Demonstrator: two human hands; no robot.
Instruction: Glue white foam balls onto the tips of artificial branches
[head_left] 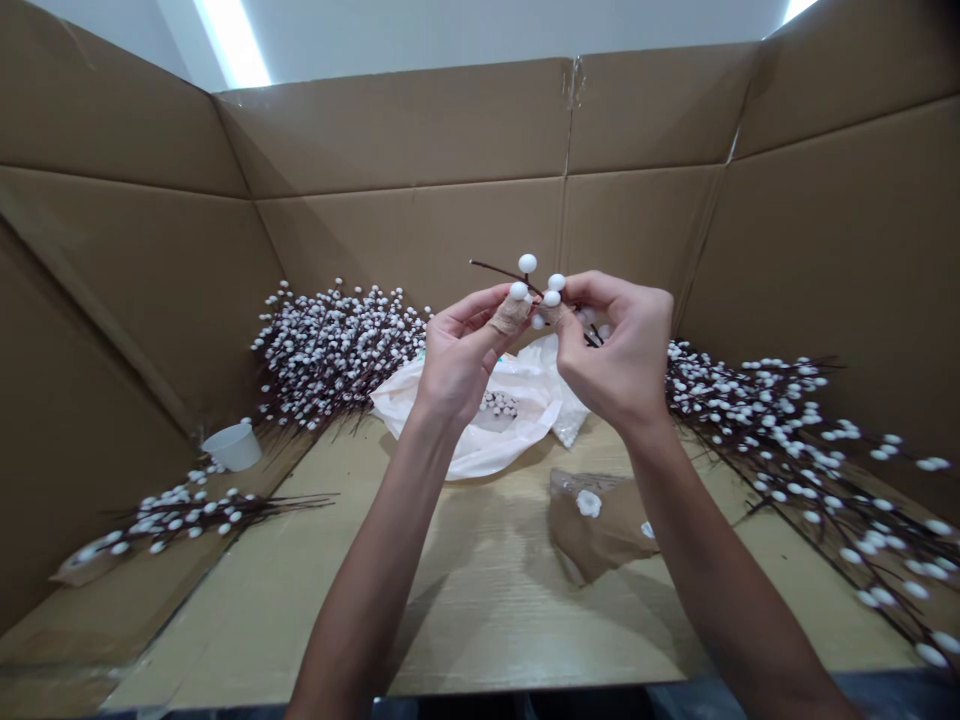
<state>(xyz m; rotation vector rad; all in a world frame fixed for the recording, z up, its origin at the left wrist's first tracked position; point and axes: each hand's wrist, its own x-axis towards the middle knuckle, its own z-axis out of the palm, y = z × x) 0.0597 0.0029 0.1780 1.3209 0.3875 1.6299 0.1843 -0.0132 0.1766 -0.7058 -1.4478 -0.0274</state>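
Between both hands, raised above the table, is a dark brown artificial berry stem [499, 270] carrying several white balls. My left hand [469, 345] pinches at one of its white berries, with tape wrapped round the thumb. My right hand [615, 340] grips the stem from the other side, its thumb also taped. The stem's bare tip points to the upper left. Below the hands lies an opened white plastic bag [487, 455] with small white balls [499, 403] in it. Fingers partly hide the lower end of the stem.
Cardboard walls [412, 230] enclose the table on three sides. Berry stems are heaped at the back left [337, 350] and right [780, 420]. A smaller bunch [187, 512] and a white cup [233, 447] are at left. Brown paper [600, 540] with white blobs lies near my right forearm.
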